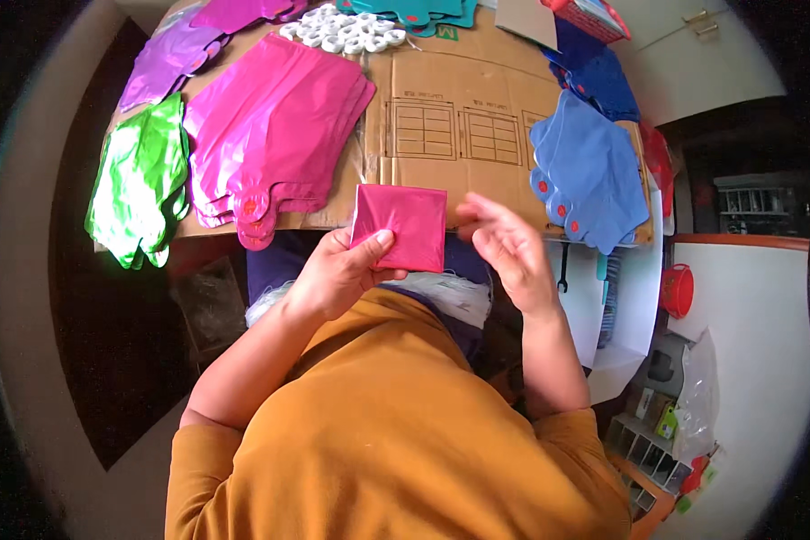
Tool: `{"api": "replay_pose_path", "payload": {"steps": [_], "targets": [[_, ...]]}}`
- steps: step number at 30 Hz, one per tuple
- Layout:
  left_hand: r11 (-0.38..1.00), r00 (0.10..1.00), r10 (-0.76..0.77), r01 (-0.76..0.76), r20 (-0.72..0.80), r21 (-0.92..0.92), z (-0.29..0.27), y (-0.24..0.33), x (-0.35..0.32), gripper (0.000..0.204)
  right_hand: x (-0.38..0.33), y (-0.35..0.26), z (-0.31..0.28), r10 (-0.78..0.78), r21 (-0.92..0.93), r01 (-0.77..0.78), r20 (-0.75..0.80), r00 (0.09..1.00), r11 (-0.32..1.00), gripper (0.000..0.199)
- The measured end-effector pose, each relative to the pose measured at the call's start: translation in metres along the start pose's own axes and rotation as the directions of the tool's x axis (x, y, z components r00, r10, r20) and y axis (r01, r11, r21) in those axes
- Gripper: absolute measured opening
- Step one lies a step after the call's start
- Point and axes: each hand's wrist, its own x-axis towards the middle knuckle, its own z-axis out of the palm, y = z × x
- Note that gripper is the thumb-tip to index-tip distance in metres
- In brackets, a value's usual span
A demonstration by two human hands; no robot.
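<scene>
My left hand [355,270] grips a folded shiny pink foil square [405,220] by its lower left corner, thumb on top and fingers beneath. The square is held just off the near edge of the cardboard-covered table, above my lap. To its right, my right hand [510,252] is raised with its fingers apart and nothing in it. A stack of large flat pink foil pieces [270,126] with scalloped ends and a red dot lies on the left of the table. Beside it is a pile of bright green foil pieces [138,180].
Purple foil pieces [166,65], a heap of white rings [342,31] and teal pieces [423,9] lie along the far side. Light blue pieces [589,166] overhang the right edge of the cardboard [459,76], with dark blue ones [603,81] behind. A red bucket [678,291] hangs farther right.
</scene>
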Motion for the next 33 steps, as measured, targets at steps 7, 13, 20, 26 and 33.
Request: {"api": "replay_pose_path", "payload": {"steps": [7, 13, 20, 26, 33], "targets": [[0.945, 0.992, 0.086, -0.112, 0.097, 0.308, 0.012, 0.005, 0.009, 0.028, 0.01, -0.011, 0.029, 0.267, 0.221, -0.281, 0.088, 0.96, 0.934, 0.023], [0.999, 0.998, -0.011, 0.014, 0.07, -0.042, 0.006, 0.032, -0.004, 0.038, 0.018, -0.008, 0.009, 0.284, 0.297, -0.293, 0.073, 0.956, 0.909, 0.02], [0.946, 0.987, 0.049, 0.003, -0.152, 0.323, 0.016, 0.024, -0.007, 0.035, 0.018, -0.013, 0.02, 0.238, 0.17, -0.245, 0.061, 0.969, 0.954, 0.022], [0.93, 0.972, 0.203, -0.154, -0.116, 0.335, 0.019, 0.018, -0.009, 0.026, 0.019, -0.008, 0.024, 0.219, 0.301, -0.231, 0.074, 0.973, 0.925, 0.022], [0.946, 0.983, 0.186, -0.178, -0.005, 0.27, 0.01, 0.019, -0.008, 0.028, 0.021, -0.006, 0.018, 0.251, 0.327, -0.267, 0.091, 0.964, 0.906, 0.02]]}}
